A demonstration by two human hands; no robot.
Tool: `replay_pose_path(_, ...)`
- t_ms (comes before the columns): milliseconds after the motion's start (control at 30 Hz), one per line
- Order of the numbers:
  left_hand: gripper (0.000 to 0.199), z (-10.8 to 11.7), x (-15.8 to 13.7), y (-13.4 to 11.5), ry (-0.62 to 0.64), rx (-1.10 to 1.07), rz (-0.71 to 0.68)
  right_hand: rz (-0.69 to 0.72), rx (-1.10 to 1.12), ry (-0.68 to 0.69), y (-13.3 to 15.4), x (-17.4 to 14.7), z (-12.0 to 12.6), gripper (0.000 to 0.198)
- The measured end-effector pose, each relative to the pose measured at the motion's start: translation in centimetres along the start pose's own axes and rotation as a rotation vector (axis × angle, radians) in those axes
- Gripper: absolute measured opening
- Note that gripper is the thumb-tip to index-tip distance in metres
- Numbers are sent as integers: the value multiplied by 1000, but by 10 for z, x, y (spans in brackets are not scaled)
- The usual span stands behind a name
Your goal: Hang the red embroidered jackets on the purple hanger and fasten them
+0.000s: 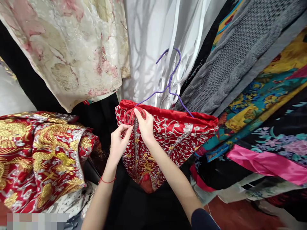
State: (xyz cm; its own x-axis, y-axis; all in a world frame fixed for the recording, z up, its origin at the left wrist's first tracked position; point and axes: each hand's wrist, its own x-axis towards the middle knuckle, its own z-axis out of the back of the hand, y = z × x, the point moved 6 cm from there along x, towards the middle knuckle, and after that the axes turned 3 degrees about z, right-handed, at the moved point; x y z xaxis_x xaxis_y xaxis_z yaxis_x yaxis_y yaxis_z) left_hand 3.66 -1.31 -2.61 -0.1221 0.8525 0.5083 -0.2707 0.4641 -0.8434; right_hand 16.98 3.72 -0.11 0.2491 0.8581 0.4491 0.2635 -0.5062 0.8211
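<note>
A red skirt-like garment (172, 131) with silver and gold embroidery hangs in front of me, its plain red band at the top. The purple wire hanger (170, 83) goes down inside that band, its hook up against a white metal frame. Near the band's left end, a red cord (129, 117) is looped like a bow. My left hand (120, 137) pinches the cord at its lower side. My right hand (144, 124) is closed on the upper loops, thumb and fingers together, just in front of the embroidered cloth.
At left lies another red garment (55, 159) with thick gold embroidery. A pale floral cloth (79, 48) hangs above it. To the right hang a grey knitted piece (230, 64) and several patterned garments, one with a pink band (266, 163). White curly metalwork (183, 68) stands behind the hanger.
</note>
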Motion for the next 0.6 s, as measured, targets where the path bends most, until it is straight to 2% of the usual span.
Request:
replay_pose_path(167,24,4,0,14,-20,-26,53,9,-70,114,4,1,4,29)
replay_pose_path(333,41,-1,28,33,-65,-384,232,1,-228,199,15,-3,18,34)
replay_pose_path(467,29,-3,46,34,-111,-628,288,130,-437,198,30,-1,30,24)
replay_pose_path(533,23,0,50,31,-133,-746,309,230,-531,164,41,-1,38,22)
replay_pose_path(600,16,3,52,29,-165,-859,365,292,-593,187,49,-2,45,21)
